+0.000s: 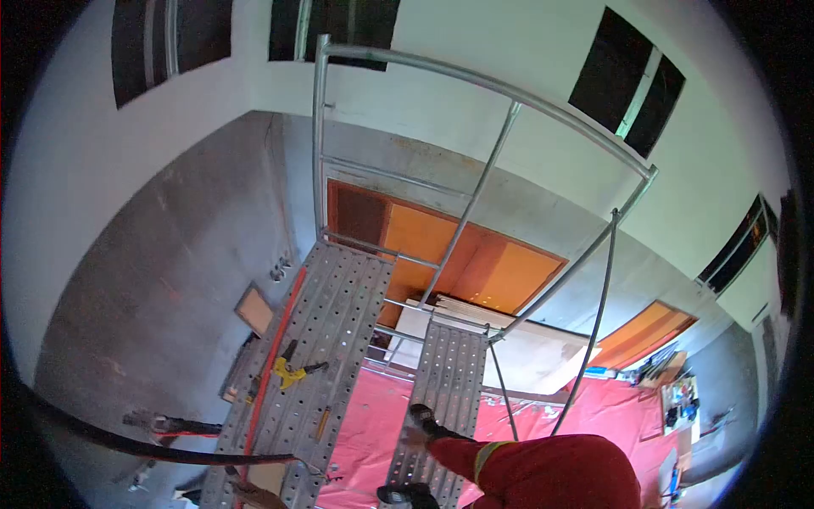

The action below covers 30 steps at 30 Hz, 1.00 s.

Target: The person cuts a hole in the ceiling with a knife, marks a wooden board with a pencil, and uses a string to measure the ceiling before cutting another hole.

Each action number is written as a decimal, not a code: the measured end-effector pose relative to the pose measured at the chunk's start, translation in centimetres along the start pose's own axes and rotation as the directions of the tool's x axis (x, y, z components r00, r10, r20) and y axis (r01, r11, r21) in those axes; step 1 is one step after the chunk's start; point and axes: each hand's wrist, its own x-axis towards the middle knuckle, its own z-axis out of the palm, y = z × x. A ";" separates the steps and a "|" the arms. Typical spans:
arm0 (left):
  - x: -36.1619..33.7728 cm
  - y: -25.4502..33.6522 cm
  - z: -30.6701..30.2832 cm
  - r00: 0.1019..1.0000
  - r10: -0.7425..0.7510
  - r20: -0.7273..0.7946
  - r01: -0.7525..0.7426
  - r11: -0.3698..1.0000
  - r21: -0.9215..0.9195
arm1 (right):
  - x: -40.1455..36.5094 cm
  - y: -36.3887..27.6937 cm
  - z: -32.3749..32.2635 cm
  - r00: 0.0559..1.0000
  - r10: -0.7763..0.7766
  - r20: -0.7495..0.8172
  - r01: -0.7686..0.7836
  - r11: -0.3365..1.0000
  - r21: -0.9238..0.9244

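A red sleeve (543,471) with a pale reflective band reaches in from the lower right. At its end my right hand (415,438) is smeared by motion, low over the narrow perforated metal plank (454,360). Its fingers cannot be made out, nor whether they hold anything. Dark shapes that look like shoes, one (421,414) beside the hand and another (407,494) at the bottom edge, rest on this plank. My left hand does not show. On the wider plank (348,297) to the left lie a yellow-and-black tool (290,373) and a small wooden-handled tool (323,422).
Metal scaffold rails (483,78) rise ahead and to the right. A long red strip (273,360) runs along the wide plank. Across the lower left curves a thick black band (153,445). Far below, red sheeting (365,424) covers the floor, with a cluttered table (678,403) at right.
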 end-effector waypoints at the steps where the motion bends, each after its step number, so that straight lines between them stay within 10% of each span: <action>1: 0.6 -1.6 -1.4 0.993 -0.118 0.018 0.119 0.957 -0.264 | -3.1 0.4 -4.3 0.974 0.081 0.214 -0.070 0.996 -0.058; 5: -0.4 -5.0 -11.7 0.714 -0.659 0.235 0.516 0.269 -0.813 | -14.9 2.4 -9.8 0.903 0.419 0.098 -0.426 0.838 0.341; 7: -1.1 -4.5 -16.1 0.716 -0.639 0.281 0.552 0.272 -0.788 | -18.9 2.7 -11.8 0.865 0.501 0.004 -0.438 0.751 0.494; 12: -5.6 0.6 -24.8 0.780 -0.102 0.617 0.542 0.602 -0.586 | -23.6 0.2 -21.4 0.856 0.518 0.009 -0.458 0.749 0.479; 16: -9.2 5.3 -29.3 0.273 0.430 0.861 0.035 0.890 -0.455 | -19.5 -2.8 -24.6 0.984 0.126 -0.128 -0.056 0.893 0.447; 18: -9.6 7.7 -30.6 0.130 0.554 0.823 -0.139 0.832 -0.538 | -18.7 -7.6 -32.8 0.909 -0.206 -0.362 0.350 0.850 0.394; 20: -7.3 14.1 -31.4 0.252 0.733 0.632 -0.184 0.678 -0.712 | -16.1 -9.0 -35.4 0.766 -0.466 -0.442 0.610 0.744 0.273; 21: -4.4 18.6 -33.2 0.346 0.800 0.489 -0.213 0.575 -0.790 | -14.6 -8.0 -34.4 0.771 -0.500 -0.396 0.617 0.742 0.264; 22: 0.4 22.6 -35.9 0.432 0.901 0.037 -0.491 0.269 -0.828 | -11.9 -6.6 -31.3 0.772 -0.533 -0.346 0.624 0.739 0.254; 23: 2.9 25.1 -36.9 0.522 0.829 0.203 -0.224 0.363 -0.904 | -11.9 -5.3 -35.3 0.843 -0.486 -0.231 0.537 0.791 0.295; 25: 9.7 30.2 -42.9 0.555 0.763 0.330 -0.254 0.533 -0.807 | -12.7 -3.4 -46.0 0.932 -0.363 0.014 0.342 0.887 0.310; 29: 16.0 37.6 -42.9 0.143 0.990 0.000 -0.544 0.079 -0.836 | -14.7 3.6 -51.3 0.960 -0.276 -0.055 0.280 0.918 0.281; 30: 17.4 39.1 -42.9 0.154 0.987 -0.046 -0.587 0.054 -0.807 | -15.0 6.4 -52.9 0.963 -0.258 -0.080 0.271 0.924 0.271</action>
